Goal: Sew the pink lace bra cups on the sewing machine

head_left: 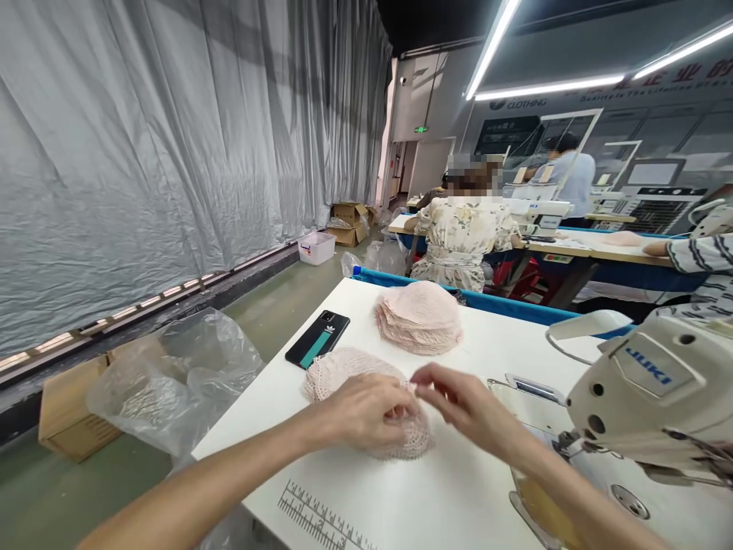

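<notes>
A pile of pale pink lace pieces [352,365] lies on the white sewing table in front of me. My left hand [372,409] rests over this pile, its fingers curled down on the lace near the right edge. Right beside it, my right hand [458,397] has its thumb and forefinger bent together at the lace edge, almost touching the left fingertips. The exact hold between the fingertips is partly hidden. A second, taller stack of pink lace pieces [419,317] sits just behind.
A black phone [318,338] lies left of the lace. To the right stands a JUKI sewing machine [647,382]; a printed ruler [324,519] marks the near table edge. Plastic bags [183,374] and a carton [74,409] are on the floor. People sit at machines ahead.
</notes>
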A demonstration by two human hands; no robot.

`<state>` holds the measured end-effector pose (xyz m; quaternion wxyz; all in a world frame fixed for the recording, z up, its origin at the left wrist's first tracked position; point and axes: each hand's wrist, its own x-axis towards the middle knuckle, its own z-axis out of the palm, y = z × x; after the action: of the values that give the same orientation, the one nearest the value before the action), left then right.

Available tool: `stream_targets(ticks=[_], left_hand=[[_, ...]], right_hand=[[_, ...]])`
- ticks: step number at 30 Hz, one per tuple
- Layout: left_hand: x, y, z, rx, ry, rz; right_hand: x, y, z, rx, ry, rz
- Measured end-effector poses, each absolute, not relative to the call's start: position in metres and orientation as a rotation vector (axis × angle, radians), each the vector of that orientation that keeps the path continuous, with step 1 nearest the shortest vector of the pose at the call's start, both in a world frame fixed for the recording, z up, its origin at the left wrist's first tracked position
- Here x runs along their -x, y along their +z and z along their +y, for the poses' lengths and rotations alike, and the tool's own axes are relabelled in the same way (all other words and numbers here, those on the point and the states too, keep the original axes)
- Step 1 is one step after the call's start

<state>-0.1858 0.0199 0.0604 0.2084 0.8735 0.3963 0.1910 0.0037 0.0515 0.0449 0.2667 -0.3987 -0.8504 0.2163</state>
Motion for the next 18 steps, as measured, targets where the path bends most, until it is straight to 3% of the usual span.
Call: stream_targets(ticks=[5,18], left_hand=[[0.182,0.048,0.011,-2.350,0.606,1.180],[0.191,0.047,0.020,-1.865,0.725,1.225]], right_hand=[[-0.017,0.029,0.009,1.013,0.463,-2.460],[-0.008,0.022,0.015,0.942,0.186,-2.293]])
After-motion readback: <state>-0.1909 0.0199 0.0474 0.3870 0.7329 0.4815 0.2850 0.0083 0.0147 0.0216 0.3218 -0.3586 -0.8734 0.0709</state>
